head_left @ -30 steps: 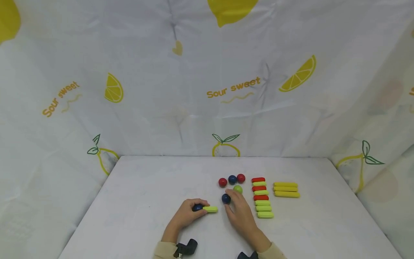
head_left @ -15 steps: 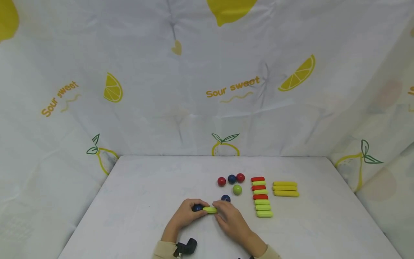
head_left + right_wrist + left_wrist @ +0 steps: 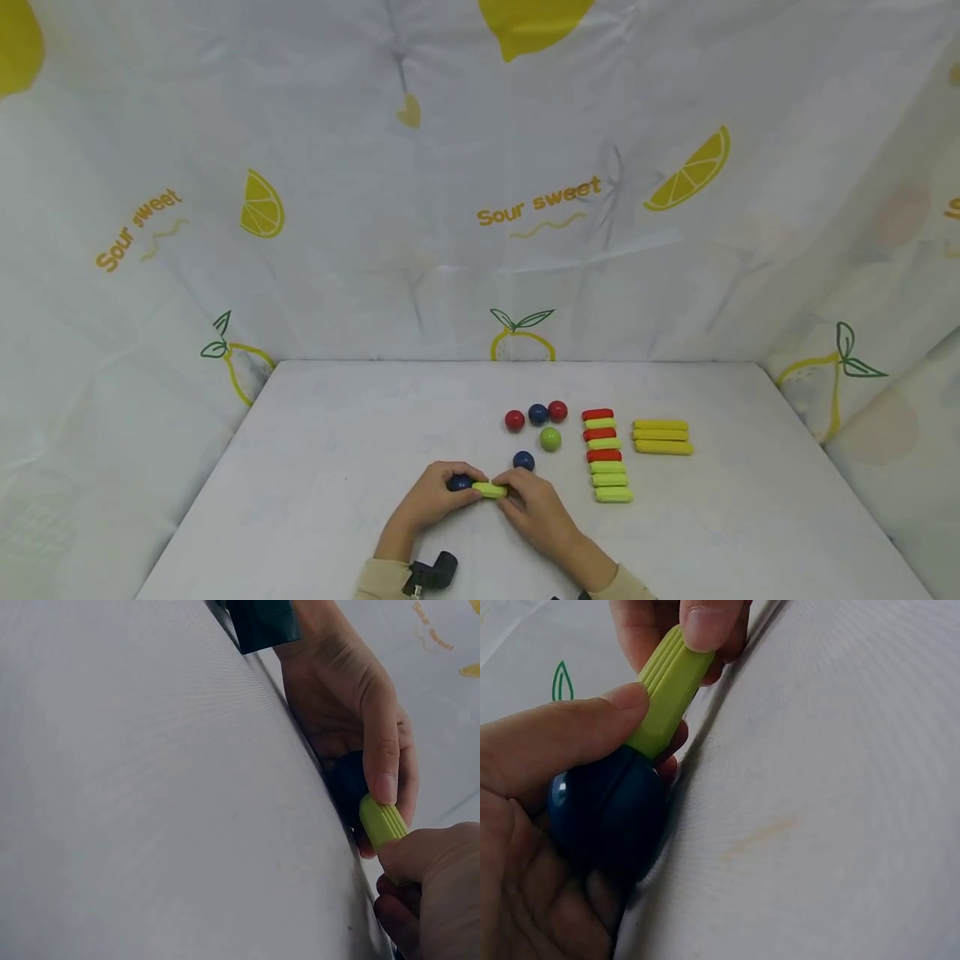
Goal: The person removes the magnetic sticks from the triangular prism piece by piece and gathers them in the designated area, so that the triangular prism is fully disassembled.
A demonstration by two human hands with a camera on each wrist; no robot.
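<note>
A yellow-green ridged building stick (image 3: 667, 686) joins end-on to a dark blue ball (image 3: 611, 814) in the left wrist view. My left hand (image 3: 437, 498) grips both, thumb on the stick's near end and the ball against its palm. From the other side, my right hand (image 3: 542, 515) pinches the stick's free end between thumb and fingers, as the right wrist view also shows. Just beyond the right fingertips lies a second blue ball (image 3: 523, 460) on the white table.
Farther back sit a green ball (image 3: 551, 439), two red balls (image 3: 514, 421) and another blue ball (image 3: 537, 414). To the right, short red and yellow-green sticks (image 3: 607, 468) form a column, beside three longer yellow sticks (image 3: 663, 436). A printed curtain (image 3: 375, 183) hangs behind the table (image 3: 337, 417).
My right hand has left the loose blue ball and come left and nearer to take the stick's free end. The stick has tilted slightly; my left hand has barely moved.
</note>
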